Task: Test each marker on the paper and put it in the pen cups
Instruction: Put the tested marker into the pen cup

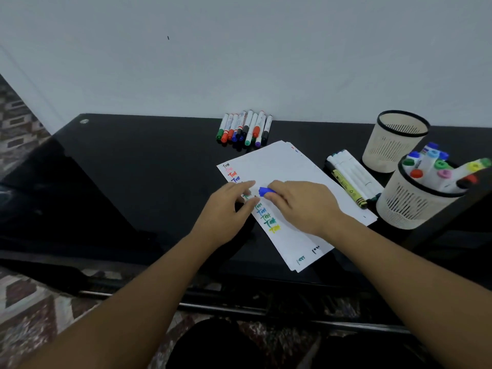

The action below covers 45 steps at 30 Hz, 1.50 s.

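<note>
Blue-capped marker gripped over the white test sheet, mid-frame.

Going left to right: the left hand [231,206] rests on the sheet's left edge, fingers loosely extended toward the cap, pinching nothing I can make out; the right hand [298,206] curls round a marker with a blue cap [265,192] just above the column of coloured scribbles on the white paper sheet [287,166] on the glossy black worktop [133,161]. More markers [246,127] lie at upper centre; at right stands an empty cream mesh pen cup [394,145] and a filled one [415,201]. If the steadying hand lifts, the paper may slide and smear a stroke, I reckon.
</note>
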Tool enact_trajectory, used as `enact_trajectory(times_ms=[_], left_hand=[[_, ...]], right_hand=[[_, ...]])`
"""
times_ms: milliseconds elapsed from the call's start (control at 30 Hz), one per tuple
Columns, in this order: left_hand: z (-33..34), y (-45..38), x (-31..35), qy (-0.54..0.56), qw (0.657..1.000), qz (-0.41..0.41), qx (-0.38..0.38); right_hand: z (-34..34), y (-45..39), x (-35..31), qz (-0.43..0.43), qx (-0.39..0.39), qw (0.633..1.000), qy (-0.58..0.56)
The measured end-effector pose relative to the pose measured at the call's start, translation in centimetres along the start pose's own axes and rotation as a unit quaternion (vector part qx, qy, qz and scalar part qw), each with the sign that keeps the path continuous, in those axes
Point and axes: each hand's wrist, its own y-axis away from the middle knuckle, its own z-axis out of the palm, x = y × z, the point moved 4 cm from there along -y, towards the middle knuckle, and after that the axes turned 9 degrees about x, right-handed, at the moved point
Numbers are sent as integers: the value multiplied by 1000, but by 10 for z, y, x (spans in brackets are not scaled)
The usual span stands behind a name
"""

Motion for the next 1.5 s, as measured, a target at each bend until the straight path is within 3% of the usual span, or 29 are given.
enact_trajectory(times_ms=[133, 333, 467, 567, 633, 700, 733, 900, 1067, 1500], left_hand=[[5, 9, 3, -48, 998, 50, -7], [5, 9, 4, -71, 995, 72, -9], [6, 3, -5, -89, 996, 28, 0], [8, 5, -8, -102, 994, 31, 6], [8, 6, -7, -104, 994, 29, 8], [7, 8, -3, -98, 994, 36, 3], [8, 10, 0, -102, 993, 54, -4], [16, 13, 5, -122, 983, 129, -56], [19, 10, 0, -139, 982, 106, -71], [19, 9, 1, -134, 983, 106, -65]], right_hand=[[0, 7, -1, -4, 0, 999, 51], [-3, 10, -1, -2, -23, 1000, 18], [-13, 20, 7, 78, -22, 985, -151], [-25, 31, 8, 151, 22, 945, -289], [-29, 41, 6, 223, 57, 888, -398], [-26, 52, 2, 271, 54, 820, -501], [-24, 57, 0, 276, 43, 804, -525], [-10, 80, -7, 245, 39, 838, -486], [-17, 81, -13, 238, 96, 824, -505], [-10, 101, -10, 257, 67, 852, -451]])
